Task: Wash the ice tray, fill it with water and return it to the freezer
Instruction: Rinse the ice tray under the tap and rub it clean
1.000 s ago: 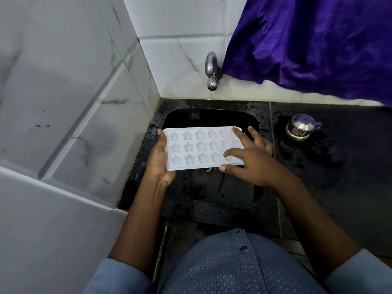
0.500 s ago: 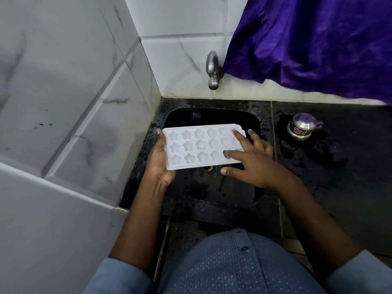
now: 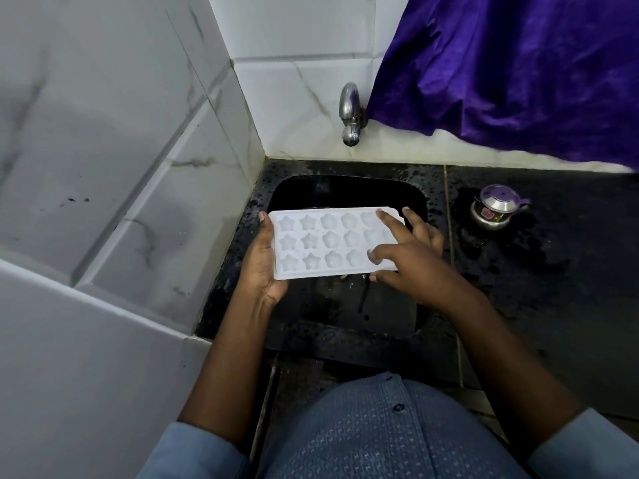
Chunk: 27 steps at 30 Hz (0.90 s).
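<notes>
Right hand point(image 3: 411, 267) barely shifted on ice tray point(image 3: 325, 243) | tap point(image 3: 351, 115) behind | pot point(image 3: 494, 209) right

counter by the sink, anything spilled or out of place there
Water is splashed across the black counter, with wet patches around the small steel pot to the right of the sink. Droplets also speckle the sink's rim. Nothing looks broken or tipped, and the pot stands upright.
</notes>
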Tool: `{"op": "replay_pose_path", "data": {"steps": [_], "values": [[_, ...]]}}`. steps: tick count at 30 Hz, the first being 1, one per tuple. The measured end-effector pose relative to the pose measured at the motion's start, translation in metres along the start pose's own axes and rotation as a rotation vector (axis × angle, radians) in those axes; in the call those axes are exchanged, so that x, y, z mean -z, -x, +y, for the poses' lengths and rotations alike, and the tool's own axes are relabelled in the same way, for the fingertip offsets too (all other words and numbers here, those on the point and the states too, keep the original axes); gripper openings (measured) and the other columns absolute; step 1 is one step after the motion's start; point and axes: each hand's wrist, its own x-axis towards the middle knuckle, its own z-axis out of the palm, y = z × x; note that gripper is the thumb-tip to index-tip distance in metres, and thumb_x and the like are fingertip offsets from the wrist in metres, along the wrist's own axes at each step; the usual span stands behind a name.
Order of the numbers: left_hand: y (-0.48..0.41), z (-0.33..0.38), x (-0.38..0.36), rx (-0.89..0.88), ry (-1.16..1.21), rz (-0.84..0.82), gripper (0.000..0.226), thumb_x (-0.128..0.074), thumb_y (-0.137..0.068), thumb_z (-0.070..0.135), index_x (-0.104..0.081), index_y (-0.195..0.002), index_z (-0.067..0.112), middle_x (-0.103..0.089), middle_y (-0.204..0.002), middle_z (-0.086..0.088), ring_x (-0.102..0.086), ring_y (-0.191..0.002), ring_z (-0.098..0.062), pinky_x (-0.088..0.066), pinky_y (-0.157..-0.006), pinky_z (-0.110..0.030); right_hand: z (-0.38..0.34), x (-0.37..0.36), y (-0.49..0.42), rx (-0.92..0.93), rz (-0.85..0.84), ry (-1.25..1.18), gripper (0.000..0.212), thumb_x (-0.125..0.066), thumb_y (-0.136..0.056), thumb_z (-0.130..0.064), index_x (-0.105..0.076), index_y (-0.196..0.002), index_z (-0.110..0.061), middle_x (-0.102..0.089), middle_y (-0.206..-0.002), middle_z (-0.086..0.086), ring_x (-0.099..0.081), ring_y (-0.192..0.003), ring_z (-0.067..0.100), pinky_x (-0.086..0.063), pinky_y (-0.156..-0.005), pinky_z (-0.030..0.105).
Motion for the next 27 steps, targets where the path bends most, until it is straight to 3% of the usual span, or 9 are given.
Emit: {"op": "replay_pose_path", "data": {"steps": [7, 13, 17, 22, 27], "values": [[0.0, 0.0032, -0.0015, -0.004, -0.007, 0.007, 0.081, -0.026, -0.109, 0.07, -0.056, -0.153, 0.009, -0.067, -0.146, -0.018, -0.067, -0.132, -0.038, -0.06, -0.098, -0.054, -0.003, 0.0019, -0.0011, -0.003, 0.009, 0.031, 0.027, -0.079, -0.085, -0.053, -0.072, -0.106, -0.038, -0.006, -0.175, -0.004, 0.013, -0.158, 0.028, 0.004, -0.117, 0.045], [0.001, 0.0023, -0.005, 0.012, -0.022, 0.006, 0.084, -0.026, -0.108, 0.072, -0.053, -0.156, 0.009, -0.065, -0.149, -0.019, -0.063, -0.136, -0.04, -0.053, -0.107, -0.058, -0.0015, -0.0015, -0.0002, -0.006, 0.065, -0.013, 0.022, -0.083, -0.081, -0.053, -0.072, -0.089, -0.036, -0.014, -0.174, -0.004, 0.011, -0.159, 0.028, 0.002, -0.12, 0.052], [0.0024, 0.0029, -0.0063, 0.008, -0.012, 0.006, 0.083, -0.024, -0.109, 0.07, -0.052, -0.157, 0.008, -0.064, -0.15, -0.019, -0.062, -0.137, -0.04, -0.055, -0.103, -0.055, -0.0007, -0.0015, 0.0003, -0.007, 0.085, -0.04, 0.03, -0.081, -0.077, -0.062, -0.076, -0.092, -0.037, -0.014, -0.174, -0.003, 0.01, -0.159, 0.028, 0.003, -0.119, 0.05], [0.0047, 0.002, -0.0088, 0.022, -0.033, 0.021, 0.082, -0.025, -0.109, 0.07, -0.054, -0.155, 0.009, -0.069, -0.144, -0.018, -0.069, -0.128, -0.037, -0.062, -0.094, -0.052, -0.0044, 0.0003, 0.002, -0.027, 0.063, -0.044, 0.033, -0.077, -0.079, -0.067, -0.066, -0.076, -0.035, -0.012, -0.174, -0.008, 0.016, -0.158, 0.023, 0.007, -0.119, 0.047], [0.0054, 0.0034, -0.0072, 0.009, -0.017, 0.012, 0.082, -0.024, -0.109, 0.069, -0.053, -0.155, 0.008, -0.066, -0.147, -0.018, -0.066, -0.132, -0.038, -0.057, -0.102, -0.055, -0.005, 0.0021, 0.0055, -0.015, 0.092, -0.048, 0.036, -0.073, -0.08, -0.071, -0.073, -0.088, -0.036, -0.006, -0.175, -0.008, 0.017, -0.158, 0.025, 0.006, -0.119, 0.049]]}}
